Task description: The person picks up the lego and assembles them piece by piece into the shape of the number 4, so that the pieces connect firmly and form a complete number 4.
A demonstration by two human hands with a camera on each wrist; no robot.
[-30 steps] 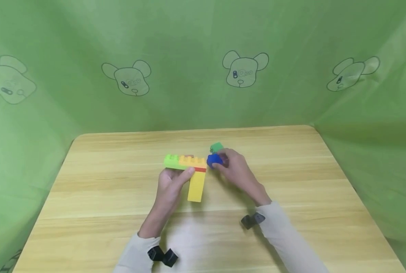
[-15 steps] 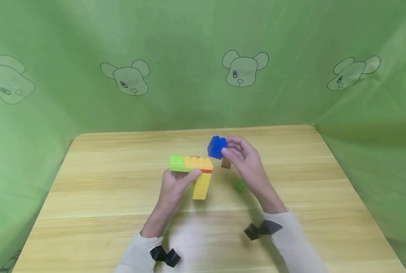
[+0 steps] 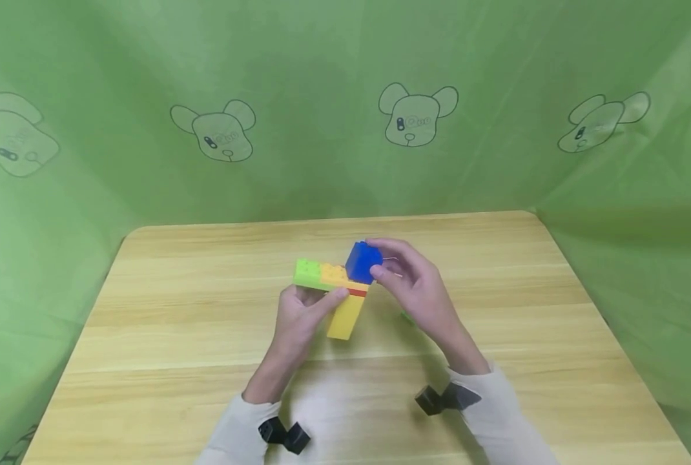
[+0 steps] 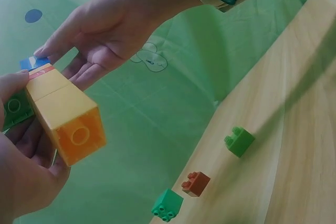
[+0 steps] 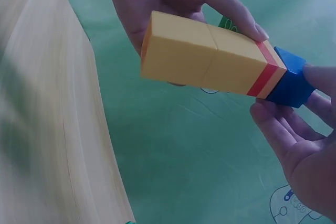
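Observation:
My left hand [image 3: 299, 320] holds a joined set of toy building bricks above the table, thumb across its near side. A lime-green brick [image 3: 308, 274] and a yellow-orange brick [image 3: 332, 274] form its top bar. Below a thin red layer [image 5: 263, 66] at the right end, a yellow column [image 3: 345, 318] hangs down, slightly tilted. My right hand [image 3: 418, 290] pinches a blue brick [image 3: 361, 261] between thumb and fingers. That blue brick sits against the top of the bar's right end, directly over the column. Whether its studs are pressed home cannot be told.
In the left wrist view, a green brick [image 4: 239, 141], a reddish-brown brick [image 4: 196, 183] and a teal-green brick [image 4: 167, 205] lie loose on the wooden table [image 3: 177, 323]. A green curtain [image 3: 322, 181] with printed animal heads hangs around the table's back and sides.
The right hand lifted the blue brick away from the loose bricks, then lowered it left onto the bar's right end. The left hand shifted slightly right with the joined bricks.

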